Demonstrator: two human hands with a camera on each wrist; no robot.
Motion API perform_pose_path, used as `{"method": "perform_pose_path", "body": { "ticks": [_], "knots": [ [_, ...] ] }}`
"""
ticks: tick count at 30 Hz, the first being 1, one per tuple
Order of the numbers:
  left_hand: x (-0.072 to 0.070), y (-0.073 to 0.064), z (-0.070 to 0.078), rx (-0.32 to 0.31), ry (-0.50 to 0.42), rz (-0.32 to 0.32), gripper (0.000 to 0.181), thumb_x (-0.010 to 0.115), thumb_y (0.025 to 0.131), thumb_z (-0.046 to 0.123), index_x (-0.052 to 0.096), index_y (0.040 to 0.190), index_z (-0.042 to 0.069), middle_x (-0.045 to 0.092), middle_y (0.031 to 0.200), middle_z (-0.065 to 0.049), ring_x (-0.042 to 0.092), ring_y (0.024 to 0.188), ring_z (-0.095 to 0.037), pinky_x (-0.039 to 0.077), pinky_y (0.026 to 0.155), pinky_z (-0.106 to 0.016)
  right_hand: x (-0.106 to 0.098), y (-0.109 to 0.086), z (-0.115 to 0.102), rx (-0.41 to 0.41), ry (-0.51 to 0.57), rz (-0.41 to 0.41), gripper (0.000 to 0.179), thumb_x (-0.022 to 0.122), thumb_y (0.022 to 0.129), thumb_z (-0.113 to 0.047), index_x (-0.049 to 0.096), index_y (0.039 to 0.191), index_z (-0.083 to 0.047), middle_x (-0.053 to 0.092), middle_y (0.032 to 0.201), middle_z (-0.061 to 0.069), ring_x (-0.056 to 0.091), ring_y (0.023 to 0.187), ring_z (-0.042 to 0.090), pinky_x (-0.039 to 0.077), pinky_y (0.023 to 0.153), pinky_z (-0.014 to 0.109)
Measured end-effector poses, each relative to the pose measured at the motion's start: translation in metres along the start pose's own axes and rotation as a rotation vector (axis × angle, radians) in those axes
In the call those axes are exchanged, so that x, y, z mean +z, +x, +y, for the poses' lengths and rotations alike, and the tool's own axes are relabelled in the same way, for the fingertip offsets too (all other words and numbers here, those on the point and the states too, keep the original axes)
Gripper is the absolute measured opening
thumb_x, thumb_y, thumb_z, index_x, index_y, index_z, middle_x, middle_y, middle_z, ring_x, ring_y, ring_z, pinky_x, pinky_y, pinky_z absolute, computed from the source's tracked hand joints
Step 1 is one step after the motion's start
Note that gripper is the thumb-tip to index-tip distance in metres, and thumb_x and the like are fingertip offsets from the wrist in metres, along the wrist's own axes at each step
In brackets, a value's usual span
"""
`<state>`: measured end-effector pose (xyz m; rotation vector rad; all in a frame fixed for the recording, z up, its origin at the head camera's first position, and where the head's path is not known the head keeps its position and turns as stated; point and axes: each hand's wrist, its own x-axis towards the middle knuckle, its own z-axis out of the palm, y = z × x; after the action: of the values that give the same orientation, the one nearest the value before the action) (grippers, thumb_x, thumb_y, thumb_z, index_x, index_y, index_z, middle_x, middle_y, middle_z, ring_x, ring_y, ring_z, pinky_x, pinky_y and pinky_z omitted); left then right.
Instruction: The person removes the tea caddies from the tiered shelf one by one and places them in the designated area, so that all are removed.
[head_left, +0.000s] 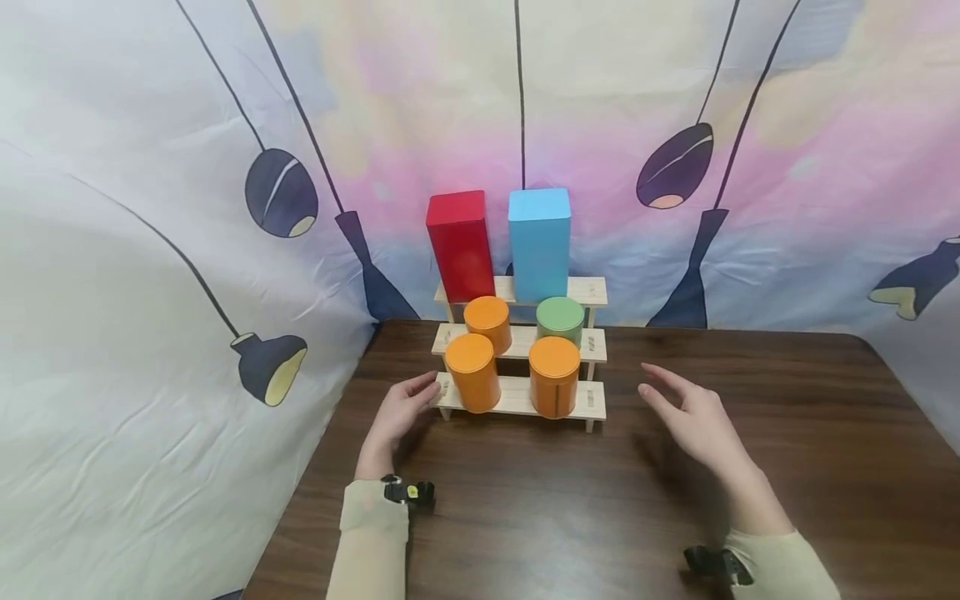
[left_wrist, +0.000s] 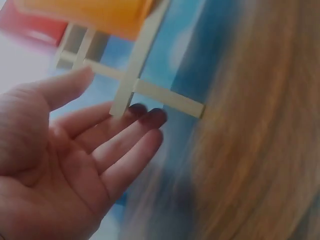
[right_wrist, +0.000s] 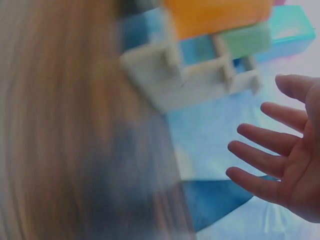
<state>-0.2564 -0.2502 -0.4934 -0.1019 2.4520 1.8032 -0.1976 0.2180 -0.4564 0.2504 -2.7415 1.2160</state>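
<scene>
A three-tier wooden stand (head_left: pixel 514 405) stands at the back of the table. Two orange tins, the left one (head_left: pixel 474 377) and the right one (head_left: pixel 555 379), sit on its lowest tier. Another orange tin (head_left: pixel 487 317) and a green tin (head_left: pixel 560 315) are on the middle tier. On top stand a red box (head_left: pixel 461 250) and a light blue box (head_left: pixel 540 250). My left hand (head_left: pixel 399 411) is at the stand's left end, fingers extended close to the lowest tier. My right hand (head_left: pixel 699 423) hovers right of the stand, fingers spread and holding nothing.
The dark brown wooden table (head_left: pixel 525 508) reaches back to a hanging cloth (head_left: pixel 600 108) printed with lamps, right behind the stand. More cloth (head_left: pixel 150 417) hangs along the left side. Black straps with small devices are on both wrists.
</scene>
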Motion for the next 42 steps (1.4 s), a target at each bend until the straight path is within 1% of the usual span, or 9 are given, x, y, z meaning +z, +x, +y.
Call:
{"method": "perform_pose_path", "body": {
  "ticks": [1,3,10,17,21,25,32,36,42],
  "knots": [
    [0.001,0.002,-0.002,-0.001,-0.021,-0.009,0.056,0.065,0.109,0.028,0.053,0.155,-0.001,0.054,0.157,-0.020,0.060,0.136,-0.034,0.050,0.114,-0.049,0.002,0.000,-0.003,0.002,0.031,0.020,0.059,0.058,0.110,-0.050,0.057,0.157,-0.013,0.066,0.144,0.020,0.069,0.120,0.037,0.054,0.098,0.055],
    [0.001,0.004,-0.005,0.019,-0.044,-0.017,0.056,0.067,0.108,0.024,0.053,0.155,-0.003,0.055,0.156,-0.021,0.058,0.139,-0.033,0.049,0.114,-0.046,0.006,0.001,-0.009,0.008,0.094,0.042,0.056,0.060,0.110,-0.047,0.058,0.155,-0.014,0.068,0.143,0.017,0.068,0.125,0.036,0.054,0.102,0.055],
    [-0.002,0.003,-0.018,0.030,-0.058,0.018,0.053,0.073,0.103,0.011,0.058,0.153,0.003,0.060,0.153,-0.014,0.057,0.141,-0.029,0.046,0.117,-0.042,0.025,0.018,-0.023,-0.007,0.207,0.044,0.052,0.062,0.110,-0.043,0.061,0.152,-0.013,0.070,0.141,0.013,0.067,0.127,0.031,0.053,0.105,0.047],
    [-0.003,0.000,-0.026,0.015,-0.089,0.019,0.051,0.074,0.102,0.013,0.061,0.152,0.007,0.061,0.153,-0.009,0.057,0.142,-0.026,0.044,0.118,-0.043,0.044,0.028,-0.035,-0.033,0.362,0.059,0.051,0.068,0.108,-0.033,0.061,0.152,-0.008,0.071,0.138,0.014,0.068,0.125,0.030,0.052,0.096,0.017],
    [-0.003,-0.001,-0.028,0.002,-0.111,0.012,0.051,0.074,0.103,0.015,0.061,0.152,0.009,0.060,0.154,-0.007,0.058,0.141,-0.025,0.047,0.116,-0.039,0.053,0.031,-0.043,-0.050,0.449,0.017,0.057,0.072,0.105,-0.034,0.058,0.155,-0.011,0.067,0.144,0.014,0.065,0.131,0.031,0.051,0.096,0.013],
    [-0.001,-0.001,-0.030,0.001,-0.142,0.008,0.050,0.073,0.104,0.014,0.061,0.152,0.009,0.060,0.153,-0.009,0.060,0.139,-0.025,0.052,0.109,-0.032,0.062,0.032,-0.050,-0.066,0.504,-0.009,0.061,0.077,0.102,-0.031,0.056,0.157,-0.014,0.063,0.149,0.013,0.062,0.135,0.032,0.054,0.101,0.021],
    [0.002,-0.001,-0.029,0.016,-0.165,0.003,0.049,0.071,0.105,0.012,0.060,0.152,0.007,0.059,0.154,-0.012,0.060,0.138,-0.027,0.055,0.104,-0.028,0.075,0.030,-0.058,-0.085,0.438,0.001,0.085,0.086,0.095,-0.030,0.041,0.166,-0.021,0.064,0.144,0.015,0.060,0.132,0.033,0.054,0.109,0.055],
    [0.002,0.000,-0.029,0.021,-0.164,0.011,0.048,0.069,0.106,0.011,0.059,0.153,0.006,0.058,0.155,-0.012,0.059,0.138,-0.027,0.055,0.103,-0.027,0.082,0.032,-0.062,-0.081,0.380,0.029,0.097,0.092,0.088,-0.034,0.037,0.168,-0.023,0.064,0.140,0.013,0.059,0.129,0.033,0.053,0.107,0.059],
    [0.002,-0.001,-0.030,0.013,-0.163,0.018,0.048,0.070,0.106,0.011,0.060,0.152,0.007,0.058,0.155,-0.011,0.059,0.139,-0.027,0.055,0.104,-0.028,0.085,0.030,-0.065,-0.059,0.342,0.063,0.097,0.095,0.085,-0.032,0.041,0.164,-0.016,0.064,0.139,0.013,0.059,0.128,0.033,0.052,0.108,0.061]
  ]
}}
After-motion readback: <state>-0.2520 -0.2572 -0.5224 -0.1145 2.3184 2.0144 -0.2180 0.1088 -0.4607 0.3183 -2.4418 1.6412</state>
